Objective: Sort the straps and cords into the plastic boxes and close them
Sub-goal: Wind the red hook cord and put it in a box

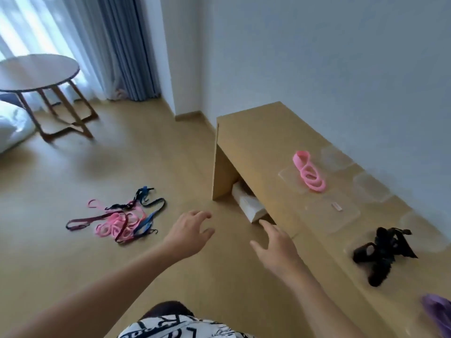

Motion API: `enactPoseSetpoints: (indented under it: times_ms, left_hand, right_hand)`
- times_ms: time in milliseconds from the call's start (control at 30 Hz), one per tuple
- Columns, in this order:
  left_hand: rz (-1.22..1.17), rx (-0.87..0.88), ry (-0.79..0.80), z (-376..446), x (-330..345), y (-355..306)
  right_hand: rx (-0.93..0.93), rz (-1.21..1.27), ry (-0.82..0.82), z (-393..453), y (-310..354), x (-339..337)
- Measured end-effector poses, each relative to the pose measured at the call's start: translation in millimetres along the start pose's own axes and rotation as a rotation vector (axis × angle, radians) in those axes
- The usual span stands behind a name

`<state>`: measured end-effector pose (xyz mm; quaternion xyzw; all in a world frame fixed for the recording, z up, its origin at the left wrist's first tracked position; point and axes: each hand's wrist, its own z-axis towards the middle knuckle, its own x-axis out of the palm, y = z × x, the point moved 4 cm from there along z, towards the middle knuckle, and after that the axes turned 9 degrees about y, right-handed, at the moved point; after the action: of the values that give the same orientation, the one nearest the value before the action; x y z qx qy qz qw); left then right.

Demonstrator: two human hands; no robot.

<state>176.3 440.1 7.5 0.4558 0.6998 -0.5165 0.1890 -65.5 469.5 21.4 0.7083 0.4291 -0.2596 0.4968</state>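
A tangle of pink, maroon, blue and black straps and cords [119, 219] lies on the wooden floor at the left. On the low wooden bench [263, 142] a pink strap [309, 173] rests on a clear plastic lid [288, 175], and a black strap bundle [383, 252] sits further right. Clear plastic boxes [338, 158] [372, 187] stand along the wall side of the bench. My left hand [189, 234] is out over the floor, fingers spread, holding nothing. Near the bench's front edge my right hand [277, 248] is open and empty too.
A purple item [436, 313] shows at the bench's right end. A white box [247, 206] lies under the bench. A round wooden table [36, 71] and curtains [117, 45] stand at the far left. Another clear lid [340, 211] lies flat on the bench.
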Motion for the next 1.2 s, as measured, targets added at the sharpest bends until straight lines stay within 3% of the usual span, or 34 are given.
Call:
enactPoseSetpoints:
  times_ms: [300, 667, 800, 1033, 1200]
  left_hand:
    - [-0.212, -0.355, -0.042, -4.9, -76.6, 200.9]
    - [-0.518, -0.759, -0.138, 17.8, -117.2, 337.8]
    - [-0.557, -0.921, -0.128, 31.2, -147.1, 359.9]
    - [-0.61, -0.979, -0.105, 92.6, -179.8, 406.4]
    - [-0.709, -1.045, -0.072, 142.9, -164.2, 468.1]
  right_hand:
    - [-0.126, -0.054, 0.34, 105.2, 177.6, 100.3]
    - [-0.264, -0.192, 0.685, 262.5, 315.1, 186.8]
    - [-0.255, -0.195, 0.778, 314.2, 344.6, 203.9]
    - [-0.205, -0.305, 0.929, 396.3, 366.4, 243.0]
    - [-0.164, -0.3, 0.972, 452.5, 380.2, 315.7]
